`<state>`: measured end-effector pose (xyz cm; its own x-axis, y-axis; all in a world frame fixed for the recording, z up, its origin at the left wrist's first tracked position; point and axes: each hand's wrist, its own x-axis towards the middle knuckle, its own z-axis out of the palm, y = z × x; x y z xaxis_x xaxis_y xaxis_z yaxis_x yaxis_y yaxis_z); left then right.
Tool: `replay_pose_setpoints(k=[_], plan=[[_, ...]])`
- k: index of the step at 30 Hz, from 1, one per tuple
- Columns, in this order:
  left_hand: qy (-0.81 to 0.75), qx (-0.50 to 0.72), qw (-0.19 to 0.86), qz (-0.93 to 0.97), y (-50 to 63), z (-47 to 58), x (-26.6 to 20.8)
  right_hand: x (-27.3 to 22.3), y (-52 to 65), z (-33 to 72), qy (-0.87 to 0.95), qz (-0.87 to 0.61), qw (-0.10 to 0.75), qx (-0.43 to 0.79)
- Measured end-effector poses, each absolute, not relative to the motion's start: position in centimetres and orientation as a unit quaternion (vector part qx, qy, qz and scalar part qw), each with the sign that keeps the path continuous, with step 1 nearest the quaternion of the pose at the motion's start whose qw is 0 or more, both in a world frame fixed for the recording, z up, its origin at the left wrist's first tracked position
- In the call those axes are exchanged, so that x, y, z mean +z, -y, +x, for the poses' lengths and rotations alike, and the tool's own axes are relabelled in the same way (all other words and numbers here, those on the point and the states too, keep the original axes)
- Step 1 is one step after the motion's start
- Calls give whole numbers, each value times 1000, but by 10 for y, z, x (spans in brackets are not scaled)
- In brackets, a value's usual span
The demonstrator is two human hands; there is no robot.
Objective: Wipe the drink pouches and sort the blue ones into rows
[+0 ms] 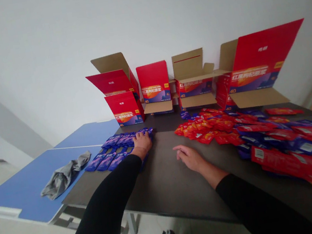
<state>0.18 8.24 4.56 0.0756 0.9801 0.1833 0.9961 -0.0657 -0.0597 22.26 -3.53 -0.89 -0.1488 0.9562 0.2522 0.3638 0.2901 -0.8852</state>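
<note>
My left hand (143,142) lies palm down on the right end of the rows of blue pouches (112,141), fingers forward and slightly apart. It presses on the pouches there; what lies under the palm is hidden. These flat pouches are laid side by side in two rows, near the table's left edge. My right hand (191,157) hovers over the bare middle of the dark table (167,187), index finger stretched out and the others loosely bent, with nothing in it. Right of it spreads a loose heap of red pouches (214,125) mixed with blue ones (307,145).
Along the wall stand several red cartons with raised flaps, among them a left carton (125,110), a middle carton (155,89) and a large right carton (253,76). A grey cloth (65,176) lies on the blue table (27,190) adjoining at left.
</note>
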Motion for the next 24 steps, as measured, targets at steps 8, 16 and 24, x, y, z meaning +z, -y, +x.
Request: replay_pose_setpoints(k=[8,16,24], plan=[[609,-59,144,-778,-66,40,47,-9,35,223,678,-492,429,338],[594,-39,120,-794,-61,69,19,-11,33,223,678,-488,430,343],[650,37,96,-753,-69,70,22,-8,35,222,677,-488,431,344]])
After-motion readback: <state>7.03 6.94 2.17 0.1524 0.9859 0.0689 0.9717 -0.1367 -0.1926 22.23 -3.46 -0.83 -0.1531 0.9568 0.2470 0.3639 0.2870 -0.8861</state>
